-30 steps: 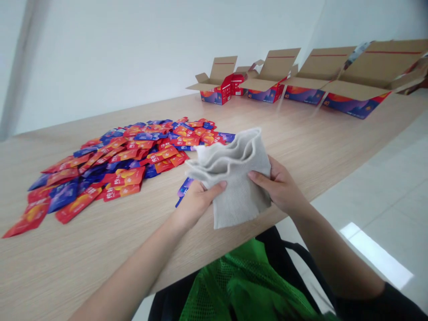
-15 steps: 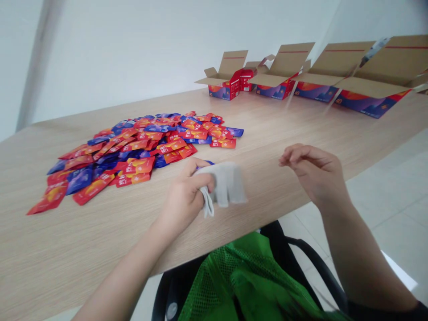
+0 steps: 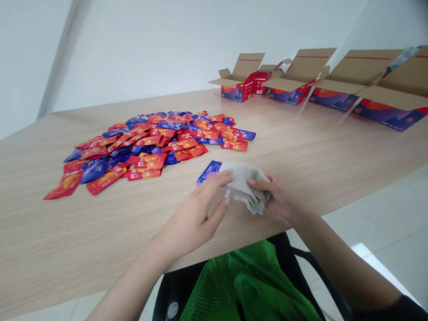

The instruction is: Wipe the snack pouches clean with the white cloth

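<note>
A pale wall (image 3: 150, 49) rises behind everything we have before us, and the tiled floor (image 3: 394, 223) shows to the right. Our wood-grain surface (image 3: 110, 240) spans the scene from left to far right. At the far right we have open boxes (image 3: 289, 96) in a row, their brown flaps spread and their fronts printed blue, purple and orange; another red one is partly hidden behind them. Left of the middle, a pile of packets (image 3: 147, 142), red-orange and blue, spreads loosely. Our green mesh vest (image 3: 217, 276) shows at the near edge.

Our left hand (image 3: 195, 214) is half open, thumb and fingers apart, its fingertips at the left side of the cloth (image 3: 242, 176); we cannot tell whether they touch it. Our right hand (image 3: 282, 198) is closed on the cloth's right side, thumb on top. The cloth, grey-white, is folded and bunched between our hands, near the middle, its layered edges facing the near side. Just beside it on the left, one blue packet (image 3: 210, 170) lies apart from the pile, partly covered
</note>
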Available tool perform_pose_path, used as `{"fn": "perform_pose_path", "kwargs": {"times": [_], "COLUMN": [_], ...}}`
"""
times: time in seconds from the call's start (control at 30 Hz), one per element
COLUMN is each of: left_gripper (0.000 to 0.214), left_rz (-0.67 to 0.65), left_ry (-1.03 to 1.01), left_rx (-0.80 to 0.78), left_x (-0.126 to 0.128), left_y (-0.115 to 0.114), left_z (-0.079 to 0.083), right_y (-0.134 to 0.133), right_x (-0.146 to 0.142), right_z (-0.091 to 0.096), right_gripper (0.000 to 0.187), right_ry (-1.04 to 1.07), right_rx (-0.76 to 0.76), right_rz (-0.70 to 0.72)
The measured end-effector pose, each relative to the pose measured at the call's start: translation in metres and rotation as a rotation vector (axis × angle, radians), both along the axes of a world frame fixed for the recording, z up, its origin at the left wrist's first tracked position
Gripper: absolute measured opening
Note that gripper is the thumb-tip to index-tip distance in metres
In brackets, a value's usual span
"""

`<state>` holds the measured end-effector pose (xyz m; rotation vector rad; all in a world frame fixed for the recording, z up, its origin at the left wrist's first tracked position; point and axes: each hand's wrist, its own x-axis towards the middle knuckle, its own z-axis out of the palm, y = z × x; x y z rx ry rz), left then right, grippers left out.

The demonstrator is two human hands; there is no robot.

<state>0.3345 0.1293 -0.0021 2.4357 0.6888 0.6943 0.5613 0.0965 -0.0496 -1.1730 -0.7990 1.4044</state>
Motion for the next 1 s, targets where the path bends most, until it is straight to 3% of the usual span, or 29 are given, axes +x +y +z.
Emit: {"fn": "perform_pose_path", "kwargs": {"times": [0.07, 0.17, 0.23, 0.33, 0.43, 0.57, 0.67, 0.8, 0.93, 1.0], "left_gripper": [0.040, 0.057, 0.065, 0.069, 0.066, 0.058, 0.060, 0.066, 0.069, 0.071], "left_rz": [0.181, 0.319, 0.342, 0.434, 0.508, 0.511, 0.494, 0.504, 0.503, 0.502], "left_ry": [0.080, 0.302, 0.458, 0.604, 0.611, 0.556, 0.510, 0.467, 0.490, 0.528], "left_rx": [0.028, -0.039, -0.052, 0.067, 0.166, 0.209, 0.226, 0.245, 0.226, 0.213], "left_x": [-0.021, -0.032, -0.026, -0.013, -0.008, -0.013, -0.014, -0.007, -0.003, -0.003], "left_y": [0.003, 0.004, 0.002, -0.003, -0.011, -0.019, -0.021, -0.022, -0.022, -0.022], "left_z": [-0.007, -0.030, -0.047, -0.068, -0.079, -0.084, -0.086, -0.088, -0.087, -0.084], "right_y": [0.014, 0.045, 0.065, 0.077, 0.066, 0.045, 0.043, 0.052, 0.057, 0.054], "right_x": [0.009, 0.004, -0.011, -0.038, -0.053, -0.058, -0.062, -0.066, -0.062, -0.062], "right_z": [0.006, 0.011, 0.004, -0.016, -0.026, -0.015, -0.011, -0.023, -0.033, -0.034], "right_gripper": [0.036, 0.045, 0.051, 0.051, 0.049, 0.045, 0.045, 0.040, 0.051, 0.055], "right_ry": [-0.233, -0.766, -1.080, -1.336, -1.439, -1.458, -1.480, -1.551, -1.606, -1.618], "right_rx": [0.133, 0.502, 0.704, 0.844, 0.861, 0.771, 0.669, 0.600, 0.532, 0.558], "right_rz": [-0.167, -0.342, -0.179, 0.316, 0.478, 0.422, 0.374, 0.300, 0.206, 0.240]}}
